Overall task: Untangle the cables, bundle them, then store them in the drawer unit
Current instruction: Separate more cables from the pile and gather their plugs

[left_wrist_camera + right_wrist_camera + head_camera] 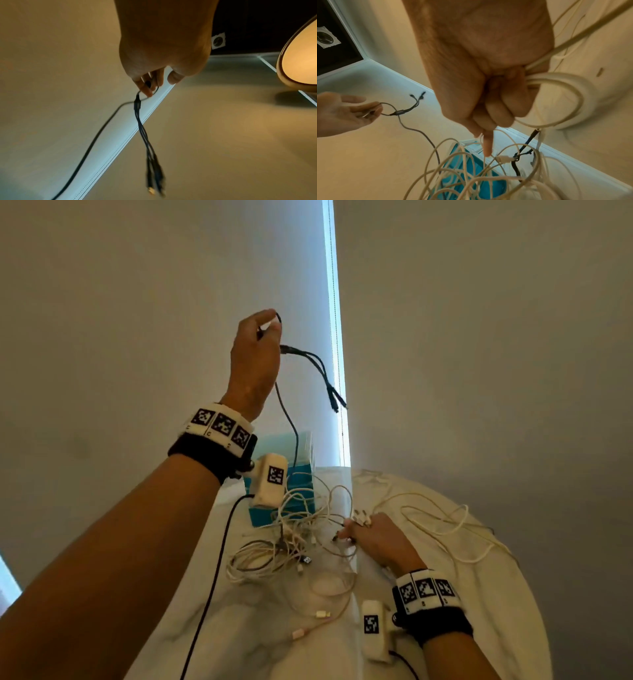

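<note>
1. The desk (496,594), round and pale, is carrying a loose tangle (294,539) of white cables, with the teal drawer unit (291,474) standing at its far edge, just behind the heap.
2. The left hand (255,354) is raised high above the desk, its fingers (145,88) pinching a looped black cable (291,433) near its splitter; three short plug ends are dangling free, and the long run is dropping into the tangle.
3. The right hand (376,539) is lying low on the desk, its fingers curled round white cable loops, one finger pointing into the heap.
4. Risk, as I judge it: the black cable is probably snagging among the white loops, so lifting harder could be dragging the whole tangle up or tightening a knot.
5. The thin pinch could also be slipping under that pull.
</note>
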The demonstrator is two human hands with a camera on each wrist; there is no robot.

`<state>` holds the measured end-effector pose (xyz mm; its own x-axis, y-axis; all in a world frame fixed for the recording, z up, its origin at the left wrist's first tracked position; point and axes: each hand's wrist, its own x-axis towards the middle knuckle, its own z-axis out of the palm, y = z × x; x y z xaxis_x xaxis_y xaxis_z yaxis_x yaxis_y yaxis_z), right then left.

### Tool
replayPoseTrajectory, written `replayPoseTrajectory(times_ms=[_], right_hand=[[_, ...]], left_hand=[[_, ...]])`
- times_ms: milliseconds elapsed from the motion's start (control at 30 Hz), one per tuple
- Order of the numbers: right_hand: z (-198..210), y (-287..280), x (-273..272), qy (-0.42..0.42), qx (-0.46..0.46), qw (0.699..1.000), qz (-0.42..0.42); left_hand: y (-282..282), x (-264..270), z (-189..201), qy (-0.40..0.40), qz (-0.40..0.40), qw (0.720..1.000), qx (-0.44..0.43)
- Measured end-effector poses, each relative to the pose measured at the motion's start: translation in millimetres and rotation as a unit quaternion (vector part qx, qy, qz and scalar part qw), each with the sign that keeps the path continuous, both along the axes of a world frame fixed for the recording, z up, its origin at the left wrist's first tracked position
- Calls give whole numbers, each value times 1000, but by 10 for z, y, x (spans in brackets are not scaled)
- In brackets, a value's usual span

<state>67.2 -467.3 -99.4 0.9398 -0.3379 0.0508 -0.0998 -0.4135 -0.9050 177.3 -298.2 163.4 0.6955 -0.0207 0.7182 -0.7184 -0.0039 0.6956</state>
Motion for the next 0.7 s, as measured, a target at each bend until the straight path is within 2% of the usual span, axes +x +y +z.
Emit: replayPoseTrajectory(times_ms=[100,200,267,367,400,467,567,633,700], right_hand=[[138,15,-41,-114,41,991,-59],[256,70,-79,-187,97,974,-82],[289,130,-67,-198,175,963,-47],[301,177,-55,-203,360,908,64],[315,168,-58,-202,377,902,63],[310,152,-6,-193,351,916,25],[328,209,31,-170,257,950,-49],[262,230,57,-187,204,957,-90],[206,231,46,-169,202,957,-125]], left_hand=[[65,-155,-10,13,-45,996,74],[65,-338,-208,3,-77,988,132],[43,-440,-344,-2,-92,981,168],[8,-538,-526,3,-123,967,223],[2,-563,-575,7,-137,961,239],[2,-605,-655,14,-161,951,265],[14,-664,-716,25,-184,937,297],[27,-681,-731,27,-183,935,303],[56,-692,-721,14,-177,939,295]])
